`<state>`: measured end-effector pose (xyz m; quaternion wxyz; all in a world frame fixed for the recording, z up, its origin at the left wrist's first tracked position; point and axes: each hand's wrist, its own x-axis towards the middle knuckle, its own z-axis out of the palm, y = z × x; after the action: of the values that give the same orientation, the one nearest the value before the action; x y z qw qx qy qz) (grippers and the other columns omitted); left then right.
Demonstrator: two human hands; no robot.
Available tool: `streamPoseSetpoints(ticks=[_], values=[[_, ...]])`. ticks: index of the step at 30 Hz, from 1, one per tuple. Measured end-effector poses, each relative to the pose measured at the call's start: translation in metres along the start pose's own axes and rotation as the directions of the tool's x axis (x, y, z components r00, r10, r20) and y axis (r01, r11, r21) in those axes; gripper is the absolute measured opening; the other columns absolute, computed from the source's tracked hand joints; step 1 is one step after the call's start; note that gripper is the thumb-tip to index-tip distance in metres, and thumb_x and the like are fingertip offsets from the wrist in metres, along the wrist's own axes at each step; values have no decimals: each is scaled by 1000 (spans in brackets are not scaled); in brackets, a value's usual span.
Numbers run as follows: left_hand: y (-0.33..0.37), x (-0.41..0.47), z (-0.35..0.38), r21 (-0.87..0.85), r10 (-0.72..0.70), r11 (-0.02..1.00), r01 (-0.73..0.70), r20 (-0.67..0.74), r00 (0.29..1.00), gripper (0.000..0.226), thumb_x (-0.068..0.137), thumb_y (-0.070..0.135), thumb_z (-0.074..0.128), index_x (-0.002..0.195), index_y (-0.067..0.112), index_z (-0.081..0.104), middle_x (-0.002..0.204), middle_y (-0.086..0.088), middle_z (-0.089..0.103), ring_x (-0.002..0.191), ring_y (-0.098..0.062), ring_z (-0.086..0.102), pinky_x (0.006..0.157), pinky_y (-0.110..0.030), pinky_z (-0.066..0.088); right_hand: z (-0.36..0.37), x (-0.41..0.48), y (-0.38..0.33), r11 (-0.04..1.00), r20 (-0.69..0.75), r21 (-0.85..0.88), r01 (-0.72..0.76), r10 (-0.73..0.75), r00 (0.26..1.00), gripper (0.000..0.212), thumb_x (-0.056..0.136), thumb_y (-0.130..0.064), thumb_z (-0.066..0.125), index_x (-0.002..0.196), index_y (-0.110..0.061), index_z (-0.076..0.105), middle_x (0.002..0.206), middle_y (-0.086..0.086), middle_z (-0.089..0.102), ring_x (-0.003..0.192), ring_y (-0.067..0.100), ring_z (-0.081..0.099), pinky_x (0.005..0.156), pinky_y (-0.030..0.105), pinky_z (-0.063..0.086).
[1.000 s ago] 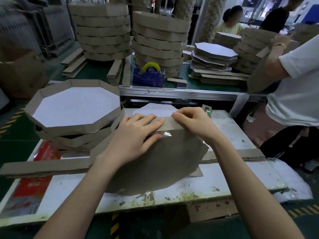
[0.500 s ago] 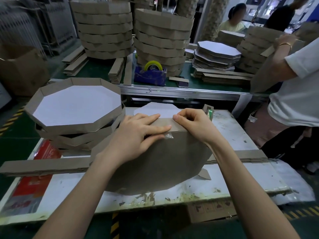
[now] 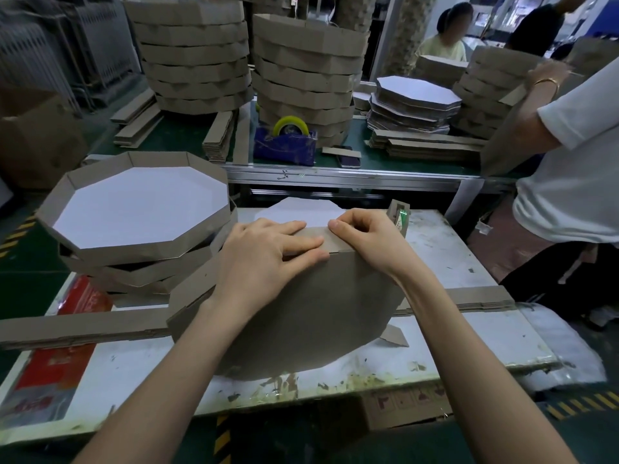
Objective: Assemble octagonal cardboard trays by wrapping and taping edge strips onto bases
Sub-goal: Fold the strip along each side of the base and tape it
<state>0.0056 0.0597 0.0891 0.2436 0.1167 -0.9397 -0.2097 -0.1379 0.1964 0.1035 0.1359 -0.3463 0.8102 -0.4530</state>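
Left hand (image 3: 264,259) presses flat, right hand (image 3: 365,236) pinches edge strip (image 3: 336,245) (tray (image 3: 301,313) tilted).

Left hand (image 3: 264,259) flat on edge strip (image 3: 316,234), right hand (image 3: 365,239) seemingly pinching it, tray base (image 3: 301,313) tilted on table (image 3: 452,262).

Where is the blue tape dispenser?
Head view, upper centre: the tape dispenser stands on the green bench, before a tray stack, left of a phone.

The tray (image 3: 301,306) is matt brown cardboard, the stacked trays (image 3: 140,202) have smooth white paper insides, and the white table (image 3: 452,259) looks scuffed.
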Motion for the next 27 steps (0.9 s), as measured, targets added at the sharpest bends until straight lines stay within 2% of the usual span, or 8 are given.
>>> streamPoseSetpoints(ticks=[5,8,14,16,20,21,24,27], values=[[-6,-3,4,155,82,985,-81,3,997,43,84,60,58,123,43,63,130,10,63,113,-18,56,89,-38,37,3,4,0,1000,-9,4,-17,17,1000,24,96,-28,64,93,-6,70,93,22,68,79,15,54,73,31,41],[-9,0,2,207,87,974,-90,26,996,50,83,59,62,130,43,57,131,13,60,114,-18,54,88,-38,36,4,5,1,1000,-20,3,-15,15,1000,22,96,-28,64,92,-7,70,98,23,69,80,15,55,75,32,42],[-14,7,6,399,24,913,-86,159,987,93,72,74,60,150,46,17,139,17,44,122,-14,41,91,-33,33,5,7,2,1000,-29,16,-21,21,999,24,97,-28,63,94,-6,71,98,19,70,80,13,57,74,30,43],[-13,9,7,422,15,902,-92,183,983,99,70,81,54,151,45,12,139,15,43,123,-15,41,91,-34,35,6,8,3,999,-34,27,-23,24,999,23,97,-28,63,92,-6,71,96,18,70,79,13,57,74,30,43],[-9,10,2,342,7,938,-60,154,988,85,74,84,20,149,45,23,138,15,48,120,-14,45,91,-34,36,4,6,7,998,-34,59,-20,22,999,21,96,-28,64,87,-10,71,84,7,66,75,11,55,70,28,42],[-10,10,2,310,18,948,-69,162,987,79,79,80,22,150,45,23,141,16,47,122,-13,43,93,-34,34,4,5,8,998,-37,65,-18,20,999,21,97,-28,63,88,-10,71,83,4,66,75,10,55,69,27,41],[-16,13,-6,189,24,979,-80,283,959,72,88,62,50,150,45,18,152,17,35,130,-11,35,101,-33,27,4,6,9,997,-43,74,-28,31,999,21,98,-27,62,90,-9,71,82,0,65,74,7,54,67,21,41],[-15,13,-11,293,11,949,-113,330,944,85,85,59,59,152,45,9,152,16,31,133,-12,30,109,-40,23,7,8,10,997,-47,80,-19,23,999,23,98,-25,61,91,-6,71,81,1,64,73,7,53,63,16,39]])
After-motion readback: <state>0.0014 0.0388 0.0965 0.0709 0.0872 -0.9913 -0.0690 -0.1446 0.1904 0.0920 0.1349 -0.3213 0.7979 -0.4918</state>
